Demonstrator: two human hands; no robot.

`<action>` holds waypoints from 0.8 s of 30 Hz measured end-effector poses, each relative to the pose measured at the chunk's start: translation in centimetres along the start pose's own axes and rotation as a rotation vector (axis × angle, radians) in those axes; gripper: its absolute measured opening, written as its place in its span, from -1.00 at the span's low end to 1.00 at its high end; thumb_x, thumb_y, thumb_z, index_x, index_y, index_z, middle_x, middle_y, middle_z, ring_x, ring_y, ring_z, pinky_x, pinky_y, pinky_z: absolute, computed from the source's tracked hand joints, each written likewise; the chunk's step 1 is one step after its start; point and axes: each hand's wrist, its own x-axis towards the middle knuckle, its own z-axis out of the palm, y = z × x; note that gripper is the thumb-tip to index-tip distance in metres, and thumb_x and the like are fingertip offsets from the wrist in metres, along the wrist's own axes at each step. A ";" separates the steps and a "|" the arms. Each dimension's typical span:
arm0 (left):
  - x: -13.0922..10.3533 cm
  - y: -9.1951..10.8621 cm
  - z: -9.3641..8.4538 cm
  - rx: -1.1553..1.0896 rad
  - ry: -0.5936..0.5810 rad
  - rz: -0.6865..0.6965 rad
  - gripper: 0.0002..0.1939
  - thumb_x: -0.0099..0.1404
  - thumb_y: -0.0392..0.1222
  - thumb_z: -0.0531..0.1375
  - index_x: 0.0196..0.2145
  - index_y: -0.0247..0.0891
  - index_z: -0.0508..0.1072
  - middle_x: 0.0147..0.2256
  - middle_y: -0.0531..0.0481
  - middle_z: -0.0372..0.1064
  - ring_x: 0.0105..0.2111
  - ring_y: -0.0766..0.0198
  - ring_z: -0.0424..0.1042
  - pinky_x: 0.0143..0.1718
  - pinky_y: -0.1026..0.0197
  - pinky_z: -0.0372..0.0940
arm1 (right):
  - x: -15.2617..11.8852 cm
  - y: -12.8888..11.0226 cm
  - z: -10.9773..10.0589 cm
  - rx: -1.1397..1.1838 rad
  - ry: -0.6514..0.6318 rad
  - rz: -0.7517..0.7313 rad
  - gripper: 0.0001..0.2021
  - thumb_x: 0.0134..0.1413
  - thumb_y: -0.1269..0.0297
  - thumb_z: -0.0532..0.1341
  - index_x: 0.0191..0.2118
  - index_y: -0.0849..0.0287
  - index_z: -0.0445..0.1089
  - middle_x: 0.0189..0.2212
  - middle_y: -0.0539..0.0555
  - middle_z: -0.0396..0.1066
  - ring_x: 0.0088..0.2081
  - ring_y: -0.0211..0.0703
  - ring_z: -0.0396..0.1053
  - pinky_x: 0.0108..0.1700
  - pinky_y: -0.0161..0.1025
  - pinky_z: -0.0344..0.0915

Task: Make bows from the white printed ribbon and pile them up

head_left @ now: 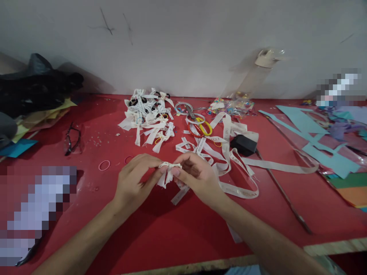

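A small white ribbon bow (pixel 166 176) is pinched between both hands above the red table (pixel 160 236). My left hand (pixel 133 179) grips its left side with thumb and fingertips. On the right side of the bow, my right hand (pixel 197 175) holds it in a similar pinch. A strip of printed ribbon (pixel 180 195) hangs below the right fingers. Behind the hands lies a pile of white ribbon bows (pixel 143 110), some with black or yellow bands. Loose printed ribbon (pixel 226 152) curls across the table to the right.
Scissors with red and yellow handles (pixel 205 126) lie behind the hands. Eyeglasses (pixel 72 139) and a pink band (pixel 104 165) are at the left. A black block (pixel 243 144), a thin rod (pixel 283 193) and light-blue sheets (pixel 329 156) are at the right; a clear bottle (pixel 258 76) stands behind.
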 end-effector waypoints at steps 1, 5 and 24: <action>0.1 0.0 0.0 -0.017 0.003 0.010 -0.95 0.29 -0.25 0.18 -0.32 -0.17 0.45 -0.39 0.03 0.50 -0.37 0.29 0.45 -0.27 0.22 0.32 | 0.0 0.0 0.0 -0.012 0.024 -0.014 -0.76 0.03 0.13 0.32 -0.28 0.13 0.32 -0.45 -0.04 0.37 -0.43 -0.32 0.36 -0.42 -0.38 0.29; 0.3 0.2 0.1 -0.067 0.004 0.019 -0.97 0.26 -0.28 0.20 -0.30 -0.21 0.43 -0.33 -0.01 0.48 -0.29 0.28 0.46 -0.23 0.23 0.33 | 0.0 0.1 0.2 -0.093 0.052 -0.033 -0.80 0.03 0.21 0.32 -0.23 0.11 0.34 -0.30 0.02 0.39 -0.29 -0.26 0.38 -0.30 -0.34 0.34; 0.3 -0.5 0.5 -0.437 -0.196 -0.416 -0.82 0.25 -0.10 0.23 -0.23 -0.23 0.48 -0.29 -0.02 0.48 -0.29 0.28 0.46 -0.25 0.29 0.36 | 0.0 0.5 0.0 -0.160 0.068 -0.059 -0.84 0.13 0.26 0.24 -0.16 0.10 0.35 -0.30 0.01 0.42 -0.30 -0.26 0.41 -0.29 -0.33 0.36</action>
